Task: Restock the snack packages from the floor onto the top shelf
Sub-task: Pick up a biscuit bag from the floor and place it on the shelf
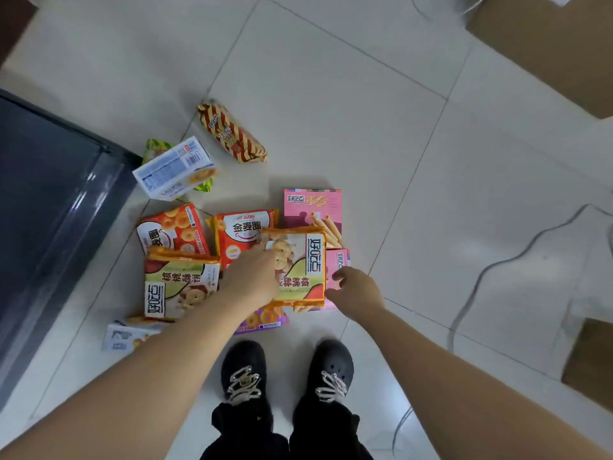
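Observation:
Several snack packages lie on the tiled floor in front of my feet. My left hand [253, 277] grips the left edge of an orange and green cookie bag [302, 267], which lies on top of the pile. My right hand [355, 292] hovers with loosely curled fingers beside that bag, over a pink box [336, 273]. A second orange and green bag [179, 287] lies to the left. Beyond are two red-orange ring snack bags [172, 229] [242, 232], a pink egg roll box [311, 207], a white and blue box [174, 167] and a striped red and yellow pack [232, 132].
A dark shelf unit [49, 207] stands at the left. A purple bag [265, 320] and a white pack [126, 335] lie near my shoes [243, 370]. A grey cable [497, 267] runs across the floor at the right. Cardboard [547, 51] lies at the top right.

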Demonstrator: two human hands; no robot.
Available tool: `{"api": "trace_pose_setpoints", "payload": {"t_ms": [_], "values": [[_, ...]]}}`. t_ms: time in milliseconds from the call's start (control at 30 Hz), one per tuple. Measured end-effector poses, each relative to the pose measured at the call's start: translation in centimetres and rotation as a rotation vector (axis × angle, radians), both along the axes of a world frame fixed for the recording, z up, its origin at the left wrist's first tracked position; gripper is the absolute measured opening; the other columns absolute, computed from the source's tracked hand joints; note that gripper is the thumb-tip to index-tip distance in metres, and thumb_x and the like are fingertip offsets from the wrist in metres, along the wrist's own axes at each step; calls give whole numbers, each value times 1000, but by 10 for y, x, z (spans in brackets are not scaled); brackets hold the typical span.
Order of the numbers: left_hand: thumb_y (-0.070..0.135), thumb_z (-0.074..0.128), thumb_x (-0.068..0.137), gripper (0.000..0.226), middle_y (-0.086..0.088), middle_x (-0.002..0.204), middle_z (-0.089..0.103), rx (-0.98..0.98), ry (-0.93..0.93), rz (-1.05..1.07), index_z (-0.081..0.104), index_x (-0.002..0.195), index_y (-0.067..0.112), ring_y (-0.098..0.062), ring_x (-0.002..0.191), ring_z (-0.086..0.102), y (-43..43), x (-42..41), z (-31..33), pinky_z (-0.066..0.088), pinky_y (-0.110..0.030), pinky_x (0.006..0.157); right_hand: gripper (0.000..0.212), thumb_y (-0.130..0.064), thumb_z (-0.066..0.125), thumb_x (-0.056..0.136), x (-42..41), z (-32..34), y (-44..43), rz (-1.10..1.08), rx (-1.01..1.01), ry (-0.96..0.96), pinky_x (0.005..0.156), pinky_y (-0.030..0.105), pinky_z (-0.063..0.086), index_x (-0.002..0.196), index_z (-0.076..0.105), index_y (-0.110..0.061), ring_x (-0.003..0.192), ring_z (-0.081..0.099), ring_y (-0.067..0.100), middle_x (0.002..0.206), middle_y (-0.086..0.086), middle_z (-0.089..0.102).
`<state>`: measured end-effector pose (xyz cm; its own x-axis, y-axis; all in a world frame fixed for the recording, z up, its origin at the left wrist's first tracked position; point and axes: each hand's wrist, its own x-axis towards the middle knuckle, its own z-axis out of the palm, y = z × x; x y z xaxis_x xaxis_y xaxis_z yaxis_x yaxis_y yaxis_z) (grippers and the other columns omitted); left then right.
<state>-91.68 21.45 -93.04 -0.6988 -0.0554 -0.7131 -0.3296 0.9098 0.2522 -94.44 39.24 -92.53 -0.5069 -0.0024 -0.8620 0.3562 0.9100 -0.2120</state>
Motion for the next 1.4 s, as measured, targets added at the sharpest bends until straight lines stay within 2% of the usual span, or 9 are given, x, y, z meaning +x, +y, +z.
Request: {"api": "trace_pose_setpoints", "payload": {"t_ms": [233, 433, 567, 700, 800, 1067, 1167, 1267, 1400], "values": [[25, 57, 93, 78, -8, 162, -2, 30, -1, 76, 8, 154, 22, -34, 148, 7, 9, -24, -116, 26, -44, 115, 33, -20, 67, 84, 29, -107, -5, -752, 15, -350, 71, 35, 49, 110, 51, -7, 81, 55, 24, 85, 7, 52], [23, 52, 93, 68, -13, 151, 24, 22, -136, 62, 17, 151, 20, -39, 141, 13, 4, -32, -135, 23, -46, 114, 7, -12, 58, 89, 31, -131, -15, -1195, -122, -459, 79, 49, 47, 87, 56, -6, 75, 56, 26, 83, 11, 55], [31, 39, 98, 37, -13, 141, 42, 0, -136, 94, 48, 133, 20, -36, 131, 33, -13, -22, -123, 31, -45, 108, 44, -2, 56, 88, 21, -111, -15, -1234, -163, -291, 93, 58, 48, 129, 45, -15, 99, 65, 32, 92, 8, 58], [38, 40, 98, 38, -10, 130, 54, -52, 7, 270, 53, 131, 23, -35, 121, 43, -23, -12, -76, 40, -46, 95, 59, -5, 53, 92, 9, -71, -31, -1168, -202, -56, 61, 34, 53, 141, 34, -31, 78, 61, 18, 108, 4, 61], [28, 50, 96, 23, -15, 105, 57, 65, 163, 467, 62, 102, 9, -35, 102, 53, -35, -12, -35, 42, -40, 82, 61, -10, 56, 92, 0, -36, -43, -1020, -212, 98, 76, 37, 57, 145, 34, -32, 87, 65, 21, 103, 0, 62], [18, 55, 95, 14, -4, 78, 57, 217, 288, 985, 57, 82, 13, -25, 77, 52, -81, -7, 104, 32, -29, 65, 24, -12, 59, 91, -44, 108, -104, -811, -296, 267, 62, 27, 52, 113, 58, -22, 78, 64, 16, 86, -9, 62], [15, 58, 92, 19, -8, 73, 60, 277, 344, 1237, 61, 73, 12, -26, 74, 54, -102, 3, 156, 37, -31, 66, 29, -24, 57, 92, -49, 164, -129, -626, -317, 298, 76, 38, 59, 116, 61, -40, 82, 69, 16, 92, -14, 68], [17, 57, 93, 21, -11, 76, 64, 294, 354, 1432, 67, 78, 6, -27, 73, 56, -119, 18, 206, 43, -31, 64, 30, -30, 48, 94, -45, 215, -155, -390, -350, 368, 68, 37, 58, 108, 58, -55, 73, 69, 16, 83, -12, 70], [19, 60, 92, 16, -5, 72, 65, 292, 447, 1606, 71, 84, 9, -29, 76, 63, -141, 41, 271, 52, -39, 74, 42, -22, 40, 97, -37, 282, -196, -143, -416, 477, 73, 33, 50, 136, 50, -31, 95, 61, 20, 119, 3, 58]]}}
